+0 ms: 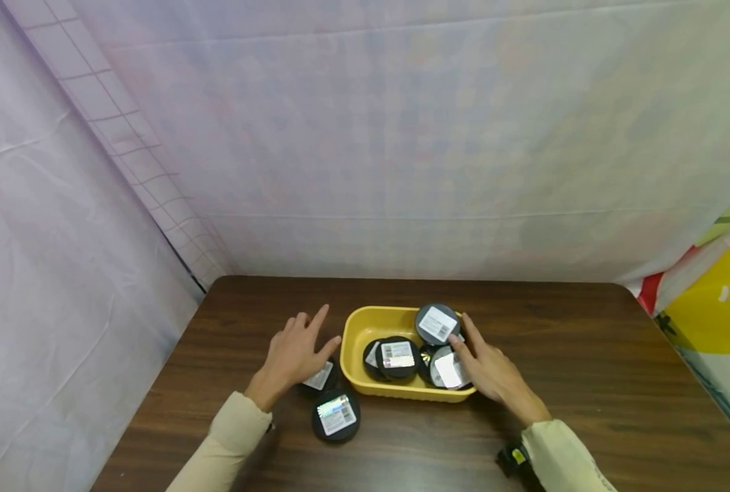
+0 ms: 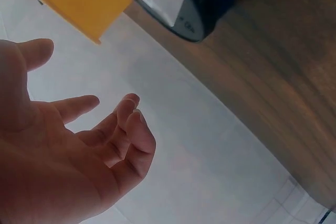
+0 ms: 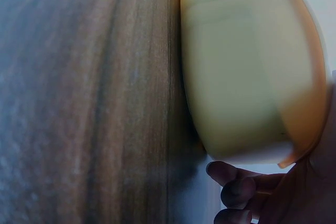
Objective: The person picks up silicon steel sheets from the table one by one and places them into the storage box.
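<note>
A yellow plastic basket stands on the table with several black round discs in it. These discs bear white and silvery labels; one labelled disc lies high at the back right, partly over the rim. My right hand grips the basket's right end, thumb over the rim and fingers down the outer wall; in the right wrist view the fingers curl beside the basket wall. My left hand is left of the basket, fingers spread and holding nothing. Below it one disc is partly hidden; another disc lies nearer.
The brown wooden table runs back to a pale hanging cloth. White cloth hangs on the left, and a yellow patterned cloth is at the right. A small black device is by the right wrist.
</note>
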A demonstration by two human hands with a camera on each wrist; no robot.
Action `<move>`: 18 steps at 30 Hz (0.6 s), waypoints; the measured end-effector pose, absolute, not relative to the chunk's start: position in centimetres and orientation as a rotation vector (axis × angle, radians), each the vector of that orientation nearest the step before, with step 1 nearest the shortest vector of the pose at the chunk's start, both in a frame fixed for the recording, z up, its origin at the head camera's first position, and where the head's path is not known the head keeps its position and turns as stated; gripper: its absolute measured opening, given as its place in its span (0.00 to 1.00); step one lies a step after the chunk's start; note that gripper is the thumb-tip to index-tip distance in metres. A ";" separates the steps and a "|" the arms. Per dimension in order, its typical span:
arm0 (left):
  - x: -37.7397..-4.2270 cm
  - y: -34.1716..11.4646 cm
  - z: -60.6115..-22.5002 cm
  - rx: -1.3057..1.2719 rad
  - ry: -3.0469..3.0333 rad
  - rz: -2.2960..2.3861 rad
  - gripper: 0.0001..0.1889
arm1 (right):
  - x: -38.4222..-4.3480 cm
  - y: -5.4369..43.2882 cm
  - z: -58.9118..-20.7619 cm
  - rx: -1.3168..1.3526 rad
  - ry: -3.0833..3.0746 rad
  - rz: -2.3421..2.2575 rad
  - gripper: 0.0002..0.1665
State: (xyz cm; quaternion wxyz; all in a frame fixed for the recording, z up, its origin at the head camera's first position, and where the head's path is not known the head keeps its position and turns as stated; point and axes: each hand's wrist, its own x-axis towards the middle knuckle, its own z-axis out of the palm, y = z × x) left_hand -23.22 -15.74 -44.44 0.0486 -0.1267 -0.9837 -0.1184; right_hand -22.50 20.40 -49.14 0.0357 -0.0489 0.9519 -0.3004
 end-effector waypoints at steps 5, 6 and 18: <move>-23.1 -16.0 -45.0 -0.371 -3.020 -0.356 0.39 | -22.6 20.4 -49.1 -0.145 2.918 -0.923 0.46; -23.1 -16.1 -45.1 -0.370 -3.023 -0.353 0.39 | -22.6 20.4 -49.1 -0.144 2.918 -0.923 0.46; -22.9 -16.7 -45.8 -0.390 -3.005 -0.332 0.40 | -22.6 20.4 -49.2 -0.146 2.929 -0.917 0.46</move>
